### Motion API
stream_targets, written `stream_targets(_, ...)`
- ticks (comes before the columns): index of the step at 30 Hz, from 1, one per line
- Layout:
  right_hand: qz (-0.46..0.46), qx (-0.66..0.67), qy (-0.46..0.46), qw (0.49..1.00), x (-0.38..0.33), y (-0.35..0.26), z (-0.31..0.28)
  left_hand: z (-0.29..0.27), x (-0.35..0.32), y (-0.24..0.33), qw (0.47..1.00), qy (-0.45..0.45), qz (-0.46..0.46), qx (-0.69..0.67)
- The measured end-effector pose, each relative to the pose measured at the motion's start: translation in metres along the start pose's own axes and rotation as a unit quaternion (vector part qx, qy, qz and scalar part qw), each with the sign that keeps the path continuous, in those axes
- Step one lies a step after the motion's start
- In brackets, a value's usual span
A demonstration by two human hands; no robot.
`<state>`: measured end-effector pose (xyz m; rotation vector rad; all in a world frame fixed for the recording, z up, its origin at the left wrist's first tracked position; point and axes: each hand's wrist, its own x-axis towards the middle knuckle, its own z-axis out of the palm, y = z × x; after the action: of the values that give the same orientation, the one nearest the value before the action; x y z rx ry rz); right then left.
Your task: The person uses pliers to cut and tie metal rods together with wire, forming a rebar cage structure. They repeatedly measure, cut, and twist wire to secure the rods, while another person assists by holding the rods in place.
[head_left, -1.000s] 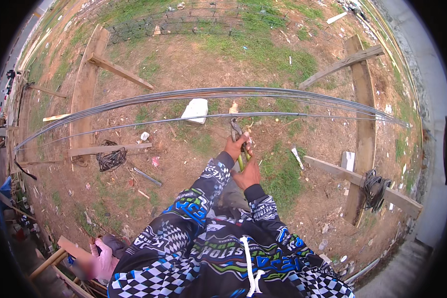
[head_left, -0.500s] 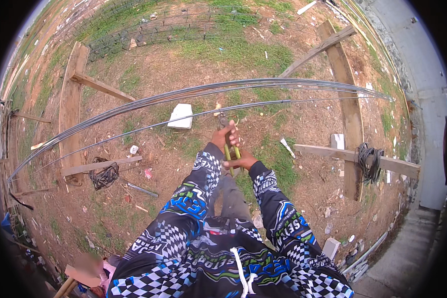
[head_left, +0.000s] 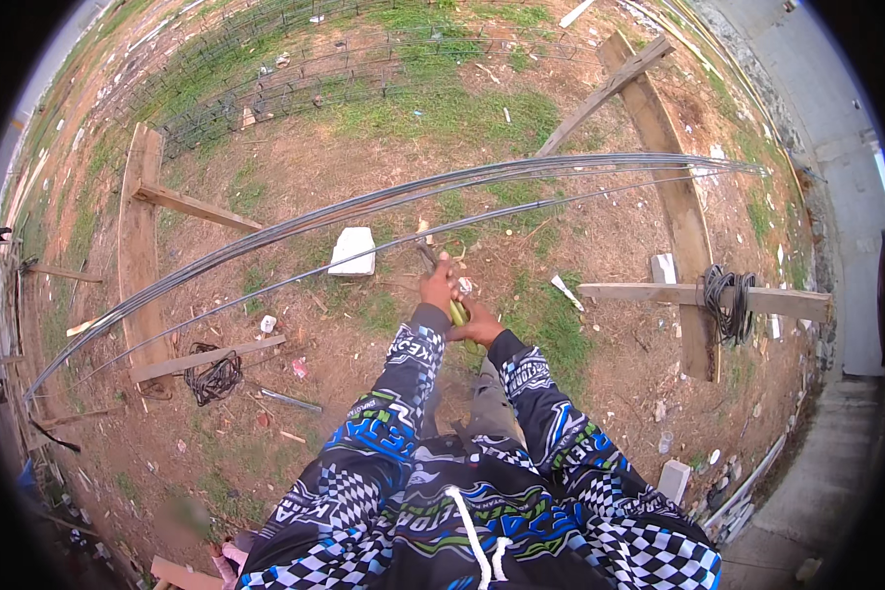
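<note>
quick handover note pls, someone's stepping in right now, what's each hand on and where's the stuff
Left hand: gripping the tool with yellow-green handles, its head up at the single steel rod.
Right hand: on the lower end of the same handles.
The rod spans two wooden trestles; the rod bundle lies just beyond it.
Wire coils: one on the right trestle, one on the ground at left.
Done: rods laid out. Whether any tie is made cannot be seen.

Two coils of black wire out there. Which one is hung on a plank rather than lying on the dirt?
The coil on the right, draped over the horizontal plank. The other coil lies flat on the ground at left.
</note>
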<state>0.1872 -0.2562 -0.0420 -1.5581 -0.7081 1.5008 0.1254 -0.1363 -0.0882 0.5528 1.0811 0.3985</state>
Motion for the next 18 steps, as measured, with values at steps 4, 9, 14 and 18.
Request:
stream_targets(4, -0.084, -0.286, 0.193, 0.935, 0.005, 0.037, 0.01, 0.045, -0.055, 0.017, 0.891, 0.266, 0.124, 0.346)
stream_targets(9, 0.154, 0.34, -0.325, 0.869, 0.019, 0.028, -0.044, -0.004, -0.052, 0.013, 0.995, -0.062, 0.083, -0.001)
stream_targets(14, -0.091, -0.188, -0.053, 0.976, 0.021, 0.023, -0.014, 0.025, -0.029, -0.012, 0.909, 0.277, 0.212, 0.228)
stream_targets(18, 0.03, -0.011, -0.094, 0.995, 0.017, 0.032, -0.027, 0.054, -0.056, -0.008, 0.837, 0.341, 0.262, 0.338)
